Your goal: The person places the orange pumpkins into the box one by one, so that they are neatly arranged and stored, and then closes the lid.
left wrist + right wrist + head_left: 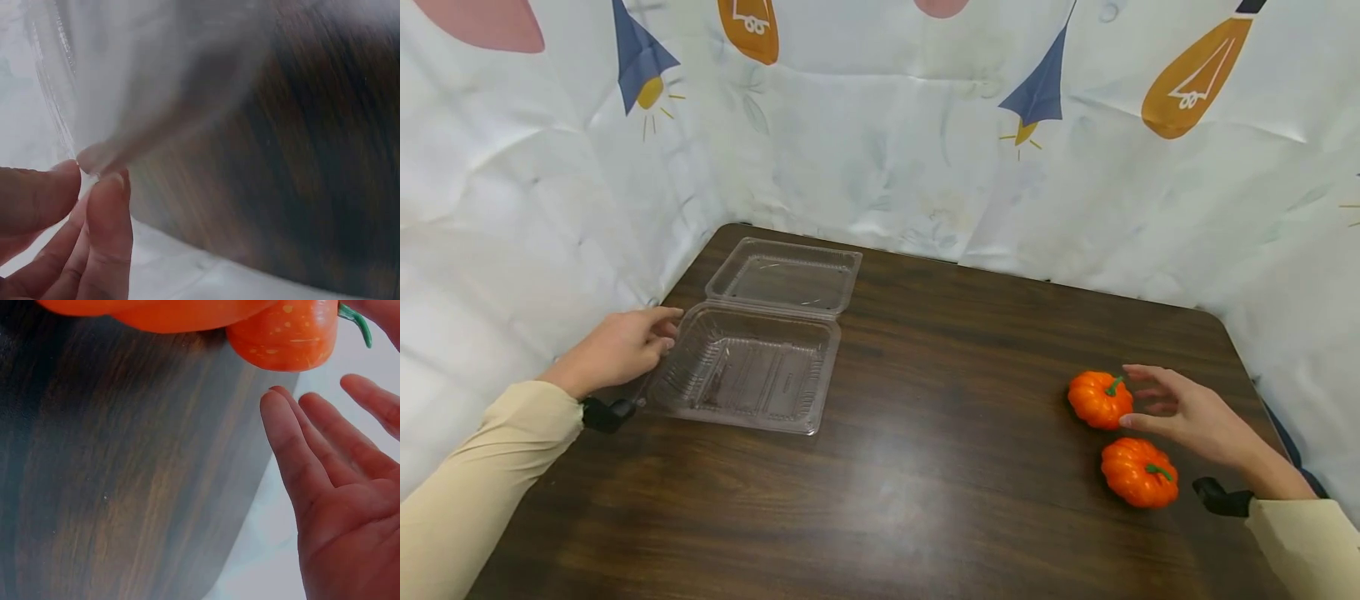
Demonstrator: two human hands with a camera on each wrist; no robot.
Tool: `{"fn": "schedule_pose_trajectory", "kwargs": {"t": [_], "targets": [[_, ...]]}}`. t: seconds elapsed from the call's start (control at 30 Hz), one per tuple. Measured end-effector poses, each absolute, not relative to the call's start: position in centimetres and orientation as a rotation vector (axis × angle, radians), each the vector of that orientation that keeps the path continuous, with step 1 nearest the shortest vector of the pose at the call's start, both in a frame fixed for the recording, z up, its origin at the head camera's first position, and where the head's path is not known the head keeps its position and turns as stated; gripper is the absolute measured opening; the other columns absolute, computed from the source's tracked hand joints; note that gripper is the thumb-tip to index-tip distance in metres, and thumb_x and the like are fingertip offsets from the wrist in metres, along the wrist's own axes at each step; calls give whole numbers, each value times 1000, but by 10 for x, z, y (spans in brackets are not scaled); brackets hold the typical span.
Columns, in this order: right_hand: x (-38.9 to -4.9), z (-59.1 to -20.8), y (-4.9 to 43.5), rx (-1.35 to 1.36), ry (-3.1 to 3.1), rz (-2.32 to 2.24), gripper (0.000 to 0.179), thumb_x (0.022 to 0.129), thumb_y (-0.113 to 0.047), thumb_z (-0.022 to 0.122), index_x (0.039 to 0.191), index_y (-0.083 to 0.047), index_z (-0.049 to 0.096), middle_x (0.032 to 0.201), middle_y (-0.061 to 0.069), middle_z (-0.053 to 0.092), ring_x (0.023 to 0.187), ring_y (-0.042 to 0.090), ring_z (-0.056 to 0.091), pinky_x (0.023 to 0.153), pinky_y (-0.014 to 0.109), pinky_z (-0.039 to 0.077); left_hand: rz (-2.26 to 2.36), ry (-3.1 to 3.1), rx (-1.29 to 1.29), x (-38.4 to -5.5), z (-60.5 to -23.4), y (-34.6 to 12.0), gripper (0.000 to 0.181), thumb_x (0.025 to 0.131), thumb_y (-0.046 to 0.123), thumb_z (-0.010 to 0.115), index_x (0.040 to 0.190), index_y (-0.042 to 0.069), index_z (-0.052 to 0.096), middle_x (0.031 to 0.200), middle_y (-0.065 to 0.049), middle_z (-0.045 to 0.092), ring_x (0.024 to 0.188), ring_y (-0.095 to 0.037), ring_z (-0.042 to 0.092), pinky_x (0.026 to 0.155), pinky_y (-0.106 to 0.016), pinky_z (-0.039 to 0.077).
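Observation:
A clear plastic clamshell container (752,423) lies unfolded on the left of the table, its lid (850,287) laid back behind the base. My left hand (621,346) is at the base's left side; in the left wrist view its thumb and fingers (107,225) pinch the clear plastic edge. On the right sit two small orange pumpkins with green stems, a farther pumpkin (1096,402) and a nearer pumpkin (1138,473). My right hand (1187,414) hovers beside the farther one, fingers spread and relaxed. In the right wrist view a gap shows between the fingers and the pumpkin (281,340).
The dark wood-grain table (940,400) has rounded far corners. White printed cloth (887,158) hangs close behind it and along both sides. Black straps with small devices (606,414) are on both wrists.

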State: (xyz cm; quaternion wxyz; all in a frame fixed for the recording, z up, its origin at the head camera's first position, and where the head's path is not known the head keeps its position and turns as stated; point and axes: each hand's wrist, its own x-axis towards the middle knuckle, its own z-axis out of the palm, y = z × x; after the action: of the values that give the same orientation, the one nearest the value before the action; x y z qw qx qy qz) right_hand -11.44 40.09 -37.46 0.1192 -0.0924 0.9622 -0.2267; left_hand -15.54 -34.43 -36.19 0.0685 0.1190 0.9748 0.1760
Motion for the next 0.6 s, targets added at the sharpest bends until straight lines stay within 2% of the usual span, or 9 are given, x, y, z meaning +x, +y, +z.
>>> {"fn": "schedule_pose_trajectory", "kwargs": {"t": [0.07,0.13,0.17,0.3,0.5,0.6], "targets": [[-115,-376,402,-274,2800,-668,80,90,-45,79,155,-13,44,145,24,58,113,19,70,79,16,56,599,2889,324,-155,-363,-345,52,99,3,55,147,-15,43,121,-31,69,96,-37,73,74,-39,60],[-116,-379,402,-274,2798,-661,79,90,-46,79,154,-13,46,145,23,59,112,17,70,79,17,56,679,2838,287,-155,-364,-346,55,100,3,56,149,-15,40,122,-30,68,91,-26,74,69,-30,59],[-116,-380,402,-278,2795,-658,78,91,-46,79,154,-13,46,145,23,58,113,19,71,79,17,56,725,2815,280,-155,-365,-346,56,100,3,57,150,-16,39,122,-31,67,88,-21,74,68,-29,59],[-117,-383,402,-276,2782,-650,79,91,-46,78,155,-12,44,148,25,55,121,42,66,79,17,55,892,2731,272,-155,-368,-347,59,101,3,59,152,-15,35,124,-33,66,82,-3,71,72,-27,63],[-119,-385,402,-275,2756,-685,79,92,-46,77,156,-16,43,152,25,51,127,48,61,81,17,55,1157,2563,269,-155,-376,-348,61,103,1,56,155,-14,29,129,-36,61,89,3,70,79,-26,65],[-120,-386,402,-282,2749,-700,77,91,-46,78,155,-18,45,153,23,52,128,46,61,82,15,55,1309,2476,244,-154,-380,-346,62,102,-2,56,155,-15,27,126,-30,62,93,3,70,82,-27,66]]}}
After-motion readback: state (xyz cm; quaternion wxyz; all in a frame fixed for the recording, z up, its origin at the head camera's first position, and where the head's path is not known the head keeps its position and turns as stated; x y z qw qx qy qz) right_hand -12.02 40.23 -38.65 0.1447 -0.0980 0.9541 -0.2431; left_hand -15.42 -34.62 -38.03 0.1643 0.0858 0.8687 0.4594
